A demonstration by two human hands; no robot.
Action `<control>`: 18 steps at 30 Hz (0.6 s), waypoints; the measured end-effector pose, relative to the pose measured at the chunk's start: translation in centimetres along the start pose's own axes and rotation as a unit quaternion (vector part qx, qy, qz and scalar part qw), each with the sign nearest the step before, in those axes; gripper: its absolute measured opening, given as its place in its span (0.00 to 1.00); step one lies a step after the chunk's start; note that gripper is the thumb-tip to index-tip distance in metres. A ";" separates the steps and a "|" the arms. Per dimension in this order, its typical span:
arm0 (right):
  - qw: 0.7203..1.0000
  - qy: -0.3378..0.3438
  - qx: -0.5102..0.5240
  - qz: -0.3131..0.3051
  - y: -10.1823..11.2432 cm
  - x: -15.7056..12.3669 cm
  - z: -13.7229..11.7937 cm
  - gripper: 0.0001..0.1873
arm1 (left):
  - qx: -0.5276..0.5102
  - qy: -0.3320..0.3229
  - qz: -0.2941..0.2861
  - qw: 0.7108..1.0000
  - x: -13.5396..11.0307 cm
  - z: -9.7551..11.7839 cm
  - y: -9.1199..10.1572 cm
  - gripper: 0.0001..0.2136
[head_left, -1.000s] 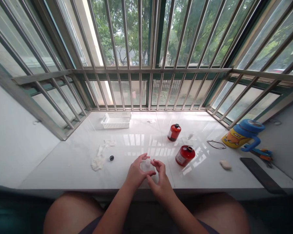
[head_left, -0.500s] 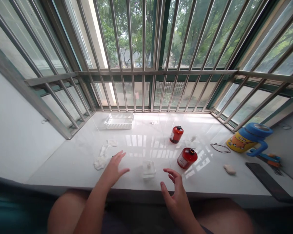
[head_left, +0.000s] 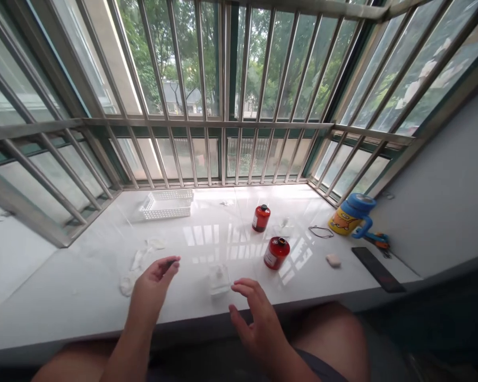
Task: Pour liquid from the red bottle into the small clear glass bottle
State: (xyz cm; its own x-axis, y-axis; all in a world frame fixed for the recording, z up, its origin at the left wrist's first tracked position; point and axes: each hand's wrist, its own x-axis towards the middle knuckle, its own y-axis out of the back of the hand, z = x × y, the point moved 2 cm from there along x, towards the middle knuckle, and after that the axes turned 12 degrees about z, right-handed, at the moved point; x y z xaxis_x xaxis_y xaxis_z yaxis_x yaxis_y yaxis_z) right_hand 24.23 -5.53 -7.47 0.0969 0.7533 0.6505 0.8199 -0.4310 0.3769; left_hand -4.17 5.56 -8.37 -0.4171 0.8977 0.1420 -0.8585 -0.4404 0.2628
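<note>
A small clear container [head_left: 219, 278] stands on the white sill [head_left: 83, 286] near its front edge, between my hands. My left hand [head_left: 153, 289] is raised to its left, thumb and forefinger pinched on a small dark piece that looks like a black cap [head_left: 170, 262]. My right hand [head_left: 258, 318] hovers just right of the container with its fingers spread, holding nothing. A red bottle [head_left: 276, 252] without a cap stands to the right of the container. A second red bottle [head_left: 261, 217], with a black cap on, stands behind it.
Crumpled white cloth [head_left: 137, 262] lies left of my left hand. A white basket [head_left: 167, 204] sits at the back left by the window bars. At the right are a wire loop [head_left: 321, 231], a yellow mug [head_left: 348, 217], a white lump [head_left: 333, 260] and a black phone [head_left: 378, 261].
Both hands let go of the clear container and moved apart. The left hand went to the black cap on the sill and lifted it. The view swung to the right.
</note>
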 end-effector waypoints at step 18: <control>0.967 0.054 -0.171 0.183 8.5 4.9 5.5 0.15 | -0.175 0.016 -0.305 0.936 -13.0 7.0 -15.7 0.20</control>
State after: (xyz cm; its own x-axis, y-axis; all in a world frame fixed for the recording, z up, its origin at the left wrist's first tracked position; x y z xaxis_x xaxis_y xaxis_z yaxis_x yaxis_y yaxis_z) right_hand 34.74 -2.77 -4.69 0.2718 0.4710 0.8392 0.5059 -0.8118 0.2917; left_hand 16.83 0.77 -7.71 0.1782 0.9833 0.0371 -0.9828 0.1797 -0.0430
